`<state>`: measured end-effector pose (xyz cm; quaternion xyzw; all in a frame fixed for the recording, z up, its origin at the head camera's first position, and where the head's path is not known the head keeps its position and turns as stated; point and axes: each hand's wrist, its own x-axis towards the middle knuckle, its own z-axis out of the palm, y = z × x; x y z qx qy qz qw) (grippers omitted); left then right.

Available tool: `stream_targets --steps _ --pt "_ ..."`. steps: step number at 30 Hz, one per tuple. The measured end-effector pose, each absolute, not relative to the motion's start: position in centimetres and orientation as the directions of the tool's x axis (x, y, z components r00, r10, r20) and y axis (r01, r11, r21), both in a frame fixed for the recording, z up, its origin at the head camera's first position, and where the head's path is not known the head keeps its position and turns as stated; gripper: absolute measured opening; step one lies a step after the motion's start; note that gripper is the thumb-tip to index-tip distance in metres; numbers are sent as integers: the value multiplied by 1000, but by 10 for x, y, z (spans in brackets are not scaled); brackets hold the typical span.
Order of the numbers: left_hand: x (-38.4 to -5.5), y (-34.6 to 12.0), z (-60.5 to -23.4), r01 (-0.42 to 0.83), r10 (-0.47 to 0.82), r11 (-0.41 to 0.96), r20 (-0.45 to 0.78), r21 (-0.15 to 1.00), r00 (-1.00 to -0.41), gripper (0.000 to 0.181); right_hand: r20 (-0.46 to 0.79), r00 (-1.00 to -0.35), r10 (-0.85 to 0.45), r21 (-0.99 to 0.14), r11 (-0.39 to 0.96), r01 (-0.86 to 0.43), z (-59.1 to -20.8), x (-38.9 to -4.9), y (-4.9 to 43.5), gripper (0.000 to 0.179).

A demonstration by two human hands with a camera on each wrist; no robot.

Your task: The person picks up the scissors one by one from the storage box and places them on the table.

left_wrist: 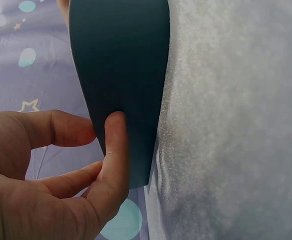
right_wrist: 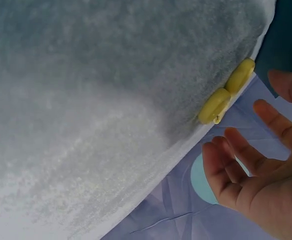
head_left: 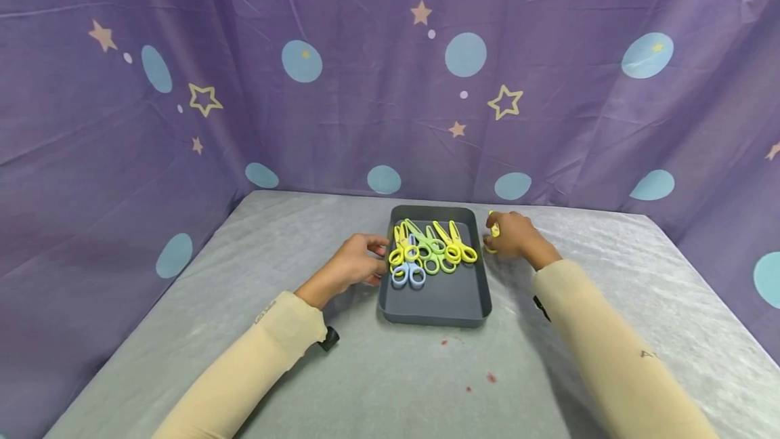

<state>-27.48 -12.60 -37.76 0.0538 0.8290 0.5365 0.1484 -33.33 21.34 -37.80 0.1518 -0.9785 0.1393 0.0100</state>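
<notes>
A dark grey tray [head_left: 435, 303] holds several scissors: yellow scissors [head_left: 453, 249], green scissors [head_left: 431, 253] and light blue scissors [head_left: 409, 269]. My left hand [head_left: 356, 261] is at the tray's left side, its fingers touching the outer wall [left_wrist: 136, 75]. To the right of the tray, my right hand [head_left: 514, 236] hovers by another pair of yellow scissors [right_wrist: 216, 105] lying on the table. Its fingers [right_wrist: 238, 150] are loosely bent and apart from the handles. In the head view, the hand partly hides this pair.
A grey-white cloth covers the table [head_left: 305, 371]. A few small red marks [head_left: 491, 377] dot it in front of the tray. Purple curtains [head_left: 378, 100] with stars and blue shapes stand behind and at both sides.
</notes>
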Motion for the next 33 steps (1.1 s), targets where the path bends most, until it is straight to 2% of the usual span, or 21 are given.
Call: stream_targets --steps 19,25,33 --pt "-275 -126 -376 -78 251 414 -196 907 -948 66 124 -967 -222 -285 926 -249 -362 -320 194 46" --pt "-275 -126 -376 -75 250 411 -192 908 -949 66 178 -952 -251 -279 914 -293 -357 -311 177 46" --pt "-275 -126 -377 -80 242 409 -193 909 -951 66 236 -917 -321 -211 904 -371 -358 -298 158 44"
